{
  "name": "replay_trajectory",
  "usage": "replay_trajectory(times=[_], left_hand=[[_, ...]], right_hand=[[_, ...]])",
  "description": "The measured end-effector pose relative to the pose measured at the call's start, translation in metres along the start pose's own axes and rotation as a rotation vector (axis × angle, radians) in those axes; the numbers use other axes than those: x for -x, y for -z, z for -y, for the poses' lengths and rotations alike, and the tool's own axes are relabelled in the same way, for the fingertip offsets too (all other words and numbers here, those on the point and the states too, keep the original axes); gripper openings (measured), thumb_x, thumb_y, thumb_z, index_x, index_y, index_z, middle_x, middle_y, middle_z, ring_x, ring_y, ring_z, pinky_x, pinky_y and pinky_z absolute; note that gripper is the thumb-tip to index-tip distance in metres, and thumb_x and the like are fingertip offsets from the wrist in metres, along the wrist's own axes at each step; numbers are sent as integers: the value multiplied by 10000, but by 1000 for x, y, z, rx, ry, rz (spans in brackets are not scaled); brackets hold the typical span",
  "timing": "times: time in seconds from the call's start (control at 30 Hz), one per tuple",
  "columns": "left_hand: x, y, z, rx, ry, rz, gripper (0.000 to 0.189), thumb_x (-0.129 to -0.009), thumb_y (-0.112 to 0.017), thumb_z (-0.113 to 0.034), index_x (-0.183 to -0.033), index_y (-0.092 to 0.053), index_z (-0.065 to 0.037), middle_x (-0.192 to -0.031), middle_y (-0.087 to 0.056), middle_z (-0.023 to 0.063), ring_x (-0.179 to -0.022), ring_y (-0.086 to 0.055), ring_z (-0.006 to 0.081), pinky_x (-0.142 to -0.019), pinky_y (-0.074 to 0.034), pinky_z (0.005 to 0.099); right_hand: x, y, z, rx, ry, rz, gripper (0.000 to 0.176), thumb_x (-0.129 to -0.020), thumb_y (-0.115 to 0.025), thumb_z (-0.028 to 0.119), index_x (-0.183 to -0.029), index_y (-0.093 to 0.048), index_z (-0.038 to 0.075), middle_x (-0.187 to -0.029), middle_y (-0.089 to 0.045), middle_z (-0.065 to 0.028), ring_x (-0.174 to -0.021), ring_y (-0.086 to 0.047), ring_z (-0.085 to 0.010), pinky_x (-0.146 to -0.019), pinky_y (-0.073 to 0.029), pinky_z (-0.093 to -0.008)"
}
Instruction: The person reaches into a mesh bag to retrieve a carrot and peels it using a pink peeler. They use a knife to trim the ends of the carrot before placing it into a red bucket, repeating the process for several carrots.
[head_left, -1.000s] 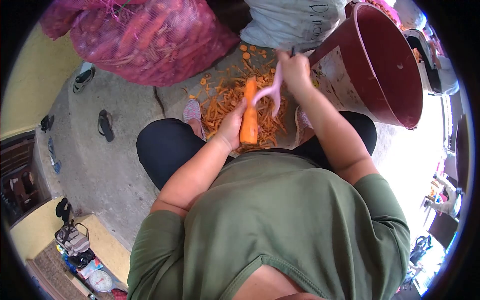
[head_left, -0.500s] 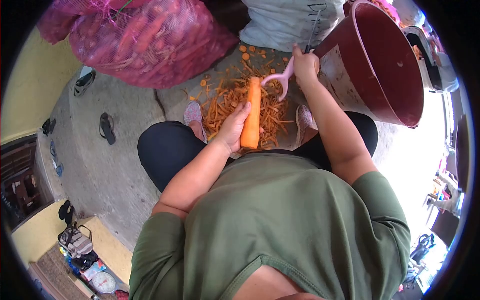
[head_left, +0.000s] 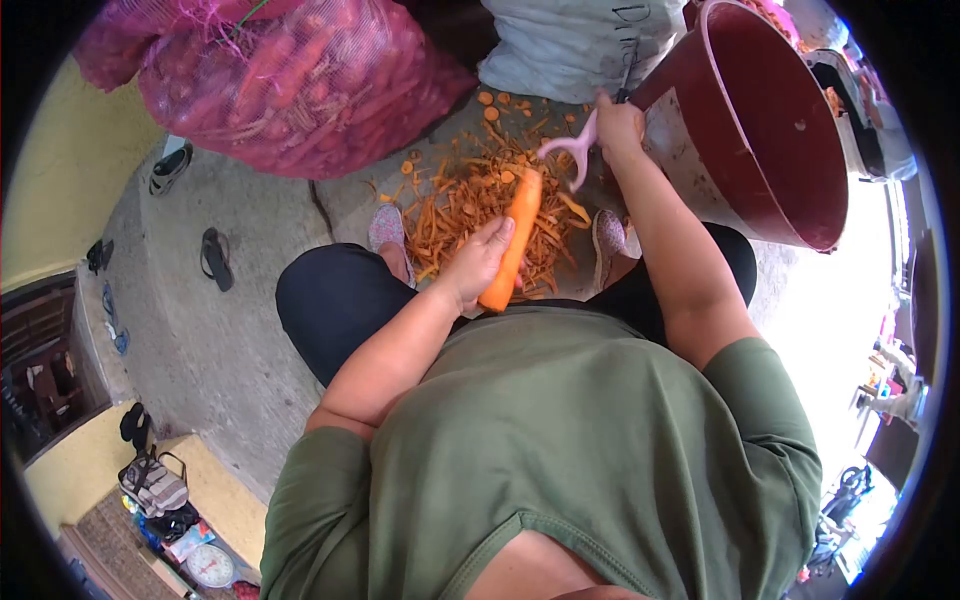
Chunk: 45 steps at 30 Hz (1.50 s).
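Carrot (head_left: pixel 522 225), just above the frame's centre, lies wrapped in my left grip (head_left: pixel 478 262), probably stiff, fairly light and slippery, so best held firmly round its middle, while my right grip (head_left: pixel 622 125), upper right of centre, curls round the pink peeler (head_left: pixel 577 147).

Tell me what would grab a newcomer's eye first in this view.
Probably the bright orange carrot near the middle, held in the left hand above a heap of orange peelings on the floor between the feet. Just beyond it, the right hand grips a pale pink peeler. Two big shapes also stand out: a bulging pink mesh sack at upper left and a dark red bucket at upper right.
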<state>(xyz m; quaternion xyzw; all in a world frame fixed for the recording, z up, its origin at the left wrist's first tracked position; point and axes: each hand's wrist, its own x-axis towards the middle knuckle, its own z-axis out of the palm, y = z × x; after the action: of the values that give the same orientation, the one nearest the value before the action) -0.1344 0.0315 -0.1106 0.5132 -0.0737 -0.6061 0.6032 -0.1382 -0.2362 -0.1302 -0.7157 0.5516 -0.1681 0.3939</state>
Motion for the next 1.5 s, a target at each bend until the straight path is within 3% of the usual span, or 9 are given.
replay_trajectory(times=[0.07, 0.2, 0.3, 0.53, 0.8, 0.93, 1.07, 1.37, 1.5], left_hand=[[-7, 4, -5, -92, -103, -70, 259, -832, -482, -265, -977, -429, -57, -683, -480, 36, -545, -503, 118, -514, -451, 246], [-20, 20, -1, -347, -111, -214, 232, -788, -528, -115, -980, -425, -35, -689, -480, 26, -534, -485, 105, -491, -438, 233], [-19, 22, -1, -338, -49, -254, 182, -777, -525, -106, -907, -436, -14, -643, -476, 37, -501, -470, 106, -453, -422, 239], [-17, 20, -3, -455, 5, -288, 215, -756, -555, -140, -857, -443, 13, -588, -470, 51, -450, -469, 118, -394, -402, 250], [-6, 8, 3, -471, 126, -31, 264, -764, -561, -126, -964, -431, -12, -651, -457, 22, -525, -464, 98, -451, -437, 243], [-9, 21, 0, -362, -29, -117, 245, -740, -580, -117, -906, -451, 8, -633, -497, 44, -449, -473, 107, -415, -417, 238], [-17, 28, 6, -491, -62, -203, 294, -715, -610, -152, -899, -450, 13, -657, -517, 72, -448, -495, 108, -410, -414, 248], [-9, 17, -4, -1091, -8, -345, 361, -683, -592, -261, -945, -481, -38, -818, -576, 163, -809, -543, 333, -690, -420, 396], [-20, 28, 20, -889, -46, -318, 352, -691, -598, -260, -934, -479, -35, -784, -574, 145, -695, -577, 253, -620, -441, 354]], right_hand=[[14, -9, -10, 296, 106, 111, 419, -699, -572, 383, -742, -585, -33, -692, -584, -193, -659, -589, -274, -628, -442, -354], [87, 7, 3, 559, 277, 769, 457, -713, -549, 383, -731, -568, -73, -735, -574, -222, -730, -576, -325, -673, -444, -363], [105, 9, 0, 581, 408, 905, 439, -716, -543, 385, -720, -570, -54, -713, -568, -222, -713, -571, -329, -658, -444, -368], [108, 5, -7, 629, 450, 931, 368, -724, -529, 330, -738, -566, -36, -667, -543, -235, -681, -562, -332, -613, -430, -384], [42, -16, -85, 967, 465, 919, 398, -722, -522, 362, -771, -593, -27, -745, -569, -222, -763, -573, -296, -668, -445, -359], [48, -8, -74, 704, 289, 849, 394, -714, -528, 358, -752, -590, -30, -726, -564, -229, -740, -574, -306, -661, -442, -365], [97, -4, -21, 562, 387, 896, 411, -713, -530, 360, -744, -579, -47, -708, -561, -232, -707, -573, -319, -653, -439, -378], [94, -17, -37, 657, 414, 928, 374, -735, -528, 333, -748, -576, -38, -640, -539, -239, -639, -559, -334, -611, -433, -377], [84, -19, -39, 732, 476, 881, 379, -741, -514, 337, -789, -574, -34, -689, -545, -254, -679, -565, -338, -625, -434, -390]])
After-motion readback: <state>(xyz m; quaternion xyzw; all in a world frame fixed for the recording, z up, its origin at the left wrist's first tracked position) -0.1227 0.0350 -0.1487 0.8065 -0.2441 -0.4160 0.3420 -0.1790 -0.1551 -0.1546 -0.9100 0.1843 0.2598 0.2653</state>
